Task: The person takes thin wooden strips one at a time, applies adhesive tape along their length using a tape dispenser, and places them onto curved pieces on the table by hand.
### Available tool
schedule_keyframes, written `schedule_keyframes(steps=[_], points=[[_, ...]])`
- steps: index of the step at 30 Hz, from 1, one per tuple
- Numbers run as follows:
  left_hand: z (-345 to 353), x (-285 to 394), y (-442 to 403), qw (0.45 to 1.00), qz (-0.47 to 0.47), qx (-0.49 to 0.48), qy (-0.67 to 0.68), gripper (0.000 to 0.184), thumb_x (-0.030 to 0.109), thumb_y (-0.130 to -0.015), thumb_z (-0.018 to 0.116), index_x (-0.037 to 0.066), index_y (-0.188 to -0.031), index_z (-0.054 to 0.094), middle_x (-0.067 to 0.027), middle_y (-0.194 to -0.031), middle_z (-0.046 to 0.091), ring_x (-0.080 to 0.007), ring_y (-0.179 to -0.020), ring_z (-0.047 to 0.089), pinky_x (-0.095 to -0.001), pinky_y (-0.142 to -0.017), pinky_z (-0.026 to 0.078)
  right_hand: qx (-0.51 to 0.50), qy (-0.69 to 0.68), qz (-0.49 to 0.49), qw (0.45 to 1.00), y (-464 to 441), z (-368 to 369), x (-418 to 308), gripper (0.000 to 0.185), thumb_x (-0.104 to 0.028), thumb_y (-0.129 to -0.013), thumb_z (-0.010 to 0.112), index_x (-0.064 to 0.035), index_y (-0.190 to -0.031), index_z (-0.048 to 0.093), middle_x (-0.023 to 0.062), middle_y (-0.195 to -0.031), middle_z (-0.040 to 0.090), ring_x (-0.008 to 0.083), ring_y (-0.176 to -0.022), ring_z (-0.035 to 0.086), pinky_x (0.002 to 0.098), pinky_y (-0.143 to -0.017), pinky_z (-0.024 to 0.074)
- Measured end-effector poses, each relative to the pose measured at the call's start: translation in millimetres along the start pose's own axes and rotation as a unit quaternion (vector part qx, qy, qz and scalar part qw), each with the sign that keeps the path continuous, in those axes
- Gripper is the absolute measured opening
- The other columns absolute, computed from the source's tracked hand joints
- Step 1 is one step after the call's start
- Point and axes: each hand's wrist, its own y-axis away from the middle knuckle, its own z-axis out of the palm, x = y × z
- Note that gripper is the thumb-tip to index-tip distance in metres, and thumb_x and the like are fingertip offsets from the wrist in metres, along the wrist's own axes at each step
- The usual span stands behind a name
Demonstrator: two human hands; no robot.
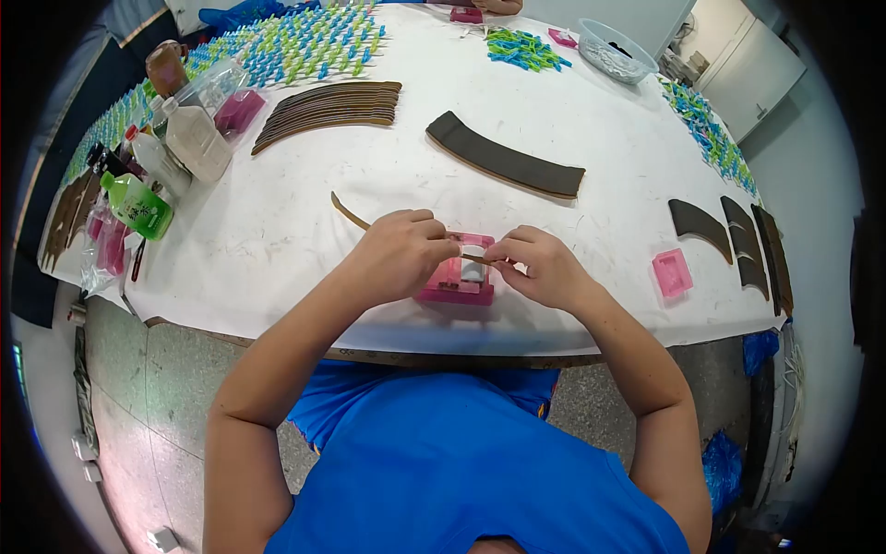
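Note:
A thin, curved brown strip (349,214) runs through both hands, its far end sticking out up and left. My left hand (404,256) is closed around the strip, fingers bent down. My right hand (540,268) pinches the strip's other end between thumb and fingers. A short length of the strip shows between them. Just below the hands sits a pink plastic holder (454,297) with something whitish in it, partly hidden by my left hand. Beyond, a wide dark curved piece (506,159) lies flat, and a row of similar curved strips (328,113) lies further left.
Bottles, among them a green-labelled one (138,205), crowd the left edge. Blue and green clips (323,42) cover the far left, with a smaller pile (524,49) at the back. A pink tray (672,273) and dark curved pieces (700,224) lie right. A person's hand (498,6) shows at the far edge.

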Motion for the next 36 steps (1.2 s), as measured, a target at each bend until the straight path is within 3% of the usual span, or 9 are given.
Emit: schedule_keyframes(steps=[6, 8, 16, 24, 28, 30, 36], points=[[17, 5, 2, 0.998, -0.006, 0.062, 0.033, 0.019, 0.010, -0.078, 0.074, 0.008, -0.096, 0.076, -0.0086, -0.091, 0.074, -0.0273, -0.086, 0.070, -0.0402, -0.077, 0.058, 0.001, 0.013, -0.015, 1.000, 6, -5, 6, 0.024, 0.002, -0.086, 0.074, -0.0090, -0.106, 0.079, 0.0088, -0.094, 0.074, 0.0261, -0.091, 0.071, 0.0370, -0.074, 0.0594], [16, 6, 2, 0.998, -0.022, 0.038, 0.043, 0.022, 0.002, -0.078, 0.074, 0.005, -0.099, 0.078, -0.0101, -0.094, 0.074, -0.0288, -0.087, 0.070, -0.0408, -0.078, 0.059, 0.003, 0.016, -0.018, 1.000, 6, -6, 6, 0.024, 0.002, -0.086, 0.074, -0.0089, -0.106, 0.079, 0.0089, -0.094, 0.073, 0.0261, -0.090, 0.071, 0.0372, -0.074, 0.0594], [19, 6, 1, 0.997, -0.010, 0.052, 0.047, 0.021, 0.001, -0.078, 0.074, 0.006, -0.097, 0.078, -0.0094, -0.094, 0.074, -0.0272, -0.085, 0.069, -0.0400, -0.077, 0.059, 0.001, 0.030, -0.005, 1.000, 28, -22, 13, 0.021, 0.003, -0.087, 0.073, -0.0073, -0.104, 0.078, 0.0095, -0.094, 0.073, 0.0265, -0.090, 0.069, 0.0375, -0.074, 0.0589], [23, 6, 0, 0.998, -0.001, 0.060, 0.030, 0.016, 0.010, -0.077, 0.075, 0.008, -0.093, 0.075, -0.0075, -0.091, 0.073, -0.0264, -0.087, 0.069, -0.0394, -0.078, 0.058, 0.035, 0.137, 0.121, 0.983, 110, -75, 41, 0.016, 0.002, -0.087, 0.074, -0.0071, -0.100, 0.077, 0.0093, -0.091, 0.071, 0.0286, -0.089, 0.067, 0.0402, -0.075, 0.0559], [22, 7, -6, 0.999, 0.020, 0.020, 0.023, 0.016, 0.015, -0.078, 0.075, 0.009, -0.093, 0.075, -0.0076, -0.088, 0.070, -0.0276, -0.087, 0.067, -0.0398, -0.078, 0.057, 0.052, 0.176, 0.154, 0.971, 143, -88, 51, 0.013, 0.003, -0.088, 0.073, -0.0037, -0.097, 0.077, 0.0120, -0.093, 0.071, 0.0310, -0.091, 0.068, 0.0410, -0.077, 0.0556], [20, 11, -12, 0.999, 0.032, 0.032, 0.026, 0.014, 0.012, -0.074, 0.075, 0.009, -0.087, 0.070, -0.0069, -0.085, 0.067, -0.0263, -0.081, 0.066, -0.0390, -0.072, 0.057, 0.063, 0.183, 0.147, 0.970, 149, -90, 50, 0.013, 0.004, -0.087, 0.073, -0.0038, -0.097, 0.076, 0.0119, -0.093, 0.071, 0.0314, -0.090, 0.068, 0.0414, -0.077, 0.0555], [25, 16, -22, 0.998, 0.038, 0.039, 0.029, 0.016, 0.012, -0.074, 0.075, 0.010, -0.090, 0.072, -0.0059, -0.085, 0.069, -0.0269, -0.079, 0.066, -0.0392, -0.071, 0.057, 0.093, 0.234, 0.114, 0.961, 148, -111, 50, 0.016, 0.006, -0.085, 0.071, -0.0042, -0.097, 0.076, 0.0119, -0.092, 0.071, 0.0329, -0.087, 0.067, 0.0428, -0.075, 0.0550]])
